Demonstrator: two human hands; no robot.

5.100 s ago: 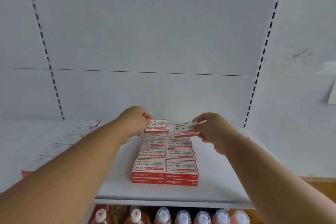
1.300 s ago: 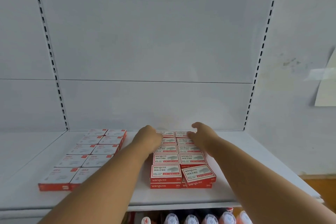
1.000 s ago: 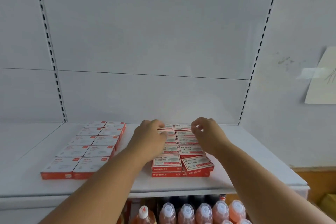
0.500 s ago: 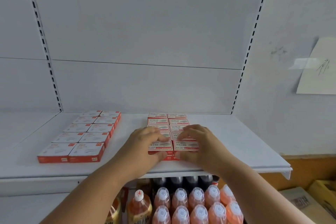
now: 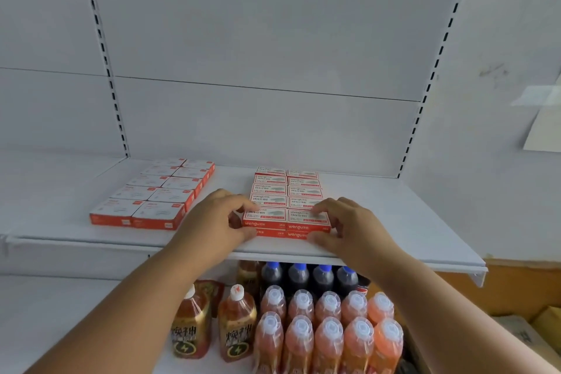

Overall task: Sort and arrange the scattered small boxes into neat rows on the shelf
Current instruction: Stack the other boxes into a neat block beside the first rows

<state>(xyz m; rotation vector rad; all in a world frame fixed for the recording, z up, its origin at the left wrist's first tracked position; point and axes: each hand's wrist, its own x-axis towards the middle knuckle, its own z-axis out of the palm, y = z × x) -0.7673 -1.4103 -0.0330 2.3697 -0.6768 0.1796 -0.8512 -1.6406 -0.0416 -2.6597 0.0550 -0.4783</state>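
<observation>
White shelf (image 5: 394, 222) on a pale slotted back panel, carrying two blocks of red-and-white small boxes. Two-column double-layer stack (image 5: 287, 200) running from the front edge toward the back, right of centre. Left hand (image 5: 218, 222) curled round the front-left box (image 5: 264, 218), thumb low on the front face, fingers on top. Right hand (image 5: 349, 228) gripping the front-right box (image 5: 308, 219) likewise. Second block (image 5: 158, 194) well apart toward the left edge. Below, orange drink bottles (image 5: 328, 334) and dark bottles (image 5: 309, 278).
</observation>
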